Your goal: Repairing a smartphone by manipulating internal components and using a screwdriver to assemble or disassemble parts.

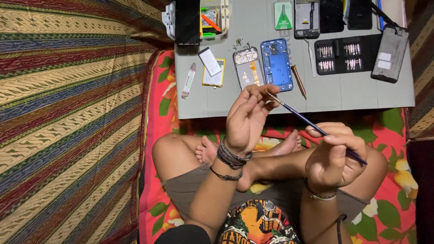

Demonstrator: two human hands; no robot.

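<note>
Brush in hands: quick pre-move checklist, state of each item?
1. Right hand grips thin blue-handled brush at rear: ok.
2. Left hand fingertips pinch the brush tip end: ok.
3. Bristle condition: cannot tell, covered by fingers.
4. Blue phone frame and opened phone body lie side by side on grey mat: ok.
5. Loose screws sit uncontained on the mat: not ok.
6. Bit set open, within view: ok.
</note>
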